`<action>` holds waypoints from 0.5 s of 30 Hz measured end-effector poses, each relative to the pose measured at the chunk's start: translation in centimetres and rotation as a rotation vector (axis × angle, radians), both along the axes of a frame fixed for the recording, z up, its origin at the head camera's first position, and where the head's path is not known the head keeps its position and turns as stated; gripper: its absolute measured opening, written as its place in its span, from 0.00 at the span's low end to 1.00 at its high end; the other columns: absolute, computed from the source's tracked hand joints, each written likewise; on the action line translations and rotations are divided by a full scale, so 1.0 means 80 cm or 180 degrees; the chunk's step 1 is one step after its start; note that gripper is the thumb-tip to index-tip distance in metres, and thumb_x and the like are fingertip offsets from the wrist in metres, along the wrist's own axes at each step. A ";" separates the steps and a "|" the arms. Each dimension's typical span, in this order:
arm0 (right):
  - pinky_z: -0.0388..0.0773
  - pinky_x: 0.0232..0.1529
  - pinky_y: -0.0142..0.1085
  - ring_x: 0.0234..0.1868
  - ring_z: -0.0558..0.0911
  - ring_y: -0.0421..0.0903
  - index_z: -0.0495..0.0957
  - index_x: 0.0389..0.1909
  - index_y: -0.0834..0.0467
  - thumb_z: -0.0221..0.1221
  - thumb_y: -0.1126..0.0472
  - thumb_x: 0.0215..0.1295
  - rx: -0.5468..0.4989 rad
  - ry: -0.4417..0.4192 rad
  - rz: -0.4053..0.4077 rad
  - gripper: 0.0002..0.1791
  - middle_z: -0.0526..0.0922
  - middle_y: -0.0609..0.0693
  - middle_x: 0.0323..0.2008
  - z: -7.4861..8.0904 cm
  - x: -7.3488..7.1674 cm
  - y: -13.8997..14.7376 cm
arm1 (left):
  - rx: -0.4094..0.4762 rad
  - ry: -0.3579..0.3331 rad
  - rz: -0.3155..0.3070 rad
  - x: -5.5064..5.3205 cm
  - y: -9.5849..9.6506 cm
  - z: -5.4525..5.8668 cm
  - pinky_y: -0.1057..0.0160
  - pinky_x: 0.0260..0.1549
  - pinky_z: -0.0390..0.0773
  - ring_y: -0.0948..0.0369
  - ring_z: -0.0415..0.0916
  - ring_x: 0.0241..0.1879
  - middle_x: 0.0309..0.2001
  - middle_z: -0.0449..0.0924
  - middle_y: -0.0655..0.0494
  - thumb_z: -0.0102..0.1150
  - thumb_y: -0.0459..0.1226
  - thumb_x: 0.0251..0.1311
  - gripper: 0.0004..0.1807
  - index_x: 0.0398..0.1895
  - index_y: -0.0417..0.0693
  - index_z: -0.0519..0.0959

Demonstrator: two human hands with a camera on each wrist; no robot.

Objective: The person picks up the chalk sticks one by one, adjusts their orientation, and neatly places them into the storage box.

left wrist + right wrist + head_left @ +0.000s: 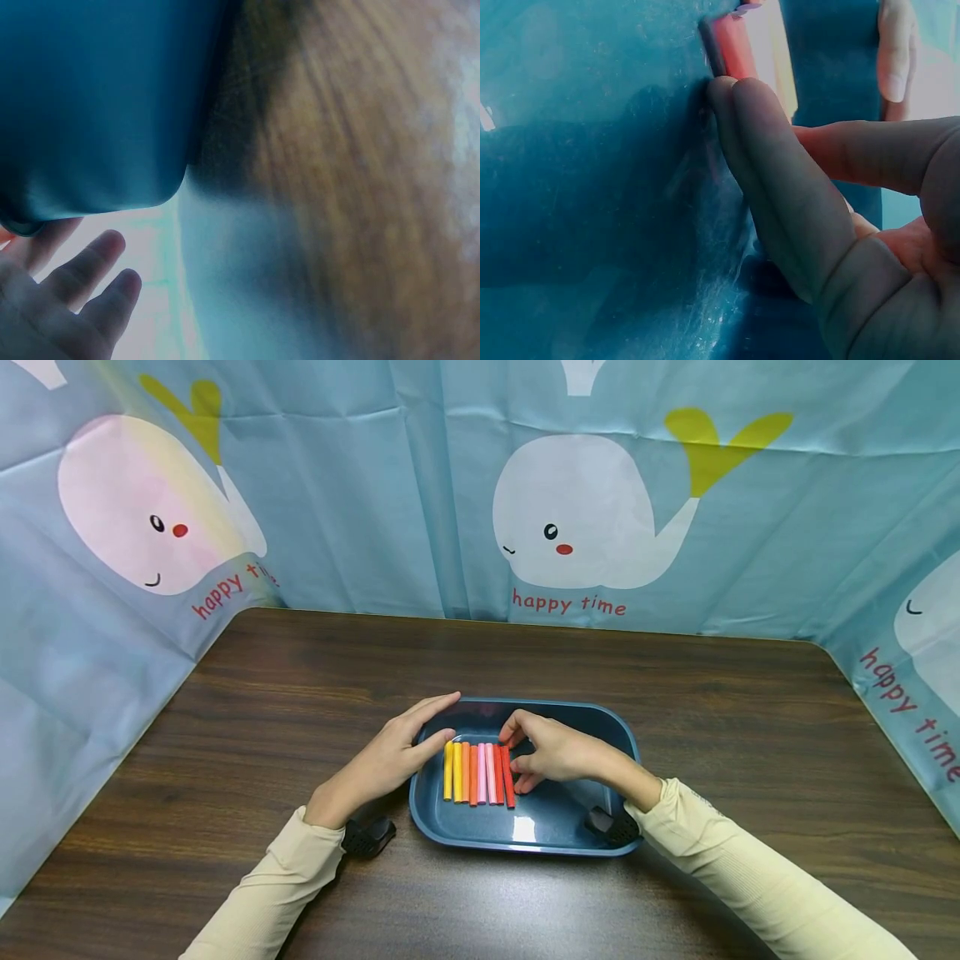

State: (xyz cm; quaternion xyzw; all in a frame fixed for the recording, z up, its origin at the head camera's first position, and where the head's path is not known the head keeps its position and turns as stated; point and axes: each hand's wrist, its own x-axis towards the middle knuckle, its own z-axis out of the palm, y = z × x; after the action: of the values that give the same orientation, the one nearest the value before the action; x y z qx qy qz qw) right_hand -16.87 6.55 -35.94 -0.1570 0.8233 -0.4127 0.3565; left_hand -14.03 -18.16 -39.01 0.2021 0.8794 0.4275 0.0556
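Note:
A row of slim coloured sticks [474, 774], yellow, orange, pink and red, lies side by side in a dark blue tray [465, 838]. The rightmost red stick [508, 781] is slightly slanted against the others. My right hand [558, 749] reaches into the tray, its bent fingers at the side and far end of the red sticks; in the right wrist view two fingertips [754, 97] touch a red stick [737, 49]. My left hand [386, 757] rests at the tray's left rim, fingers extended, its thumb near the yellow sticks [452, 777].
The tray stands on a dark wood-grain table [315, 668]. Behind and beside the table hangs a light blue cloth [337, 510] with whale prints. A black wrist camera [367, 837] is worn at the left wrist, another black wrist camera [612, 827] at the right.

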 end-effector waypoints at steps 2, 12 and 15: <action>0.86 0.35 0.39 0.26 0.84 0.44 0.66 0.56 0.64 0.55 0.74 0.69 -0.0025 -0.0035 0.0006 0.17 0.72 0.60 0.55 0.000 -0.001 0.001 | -0.0004 0.0002 0.0002 0.000 0.000 0.000 0.41 0.69 0.64 0.50 0.60 0.74 0.75 0.61 0.50 0.51 0.47 0.74 0.31 0.76 0.52 0.60; 0.86 0.37 0.38 0.30 0.84 0.45 0.68 0.56 0.64 0.58 0.73 0.67 -0.0028 0.0073 0.0149 0.18 0.74 0.60 0.55 0.002 -0.003 0.004 | -0.0001 -0.0006 0.0003 0.000 -0.001 0.000 0.42 0.68 0.66 0.50 0.62 0.72 0.75 0.61 0.50 0.51 0.47 0.74 0.31 0.76 0.53 0.60; 0.86 0.37 0.38 0.31 0.84 0.45 0.68 0.57 0.64 0.59 0.72 0.67 -0.0024 0.0122 0.0197 0.19 0.74 0.60 0.55 0.004 -0.003 0.004 | -0.0001 -0.0010 0.0005 0.000 0.000 0.000 0.42 0.68 0.66 0.50 0.63 0.72 0.75 0.61 0.50 0.51 0.46 0.73 0.31 0.76 0.53 0.60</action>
State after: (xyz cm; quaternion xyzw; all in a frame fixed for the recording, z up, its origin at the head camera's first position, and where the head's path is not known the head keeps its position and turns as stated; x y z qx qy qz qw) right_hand -17.07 6.90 -35.64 -0.1916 0.8232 -0.4015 0.3528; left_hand -13.99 -18.19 -38.99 0.2007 0.8795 0.4277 0.0566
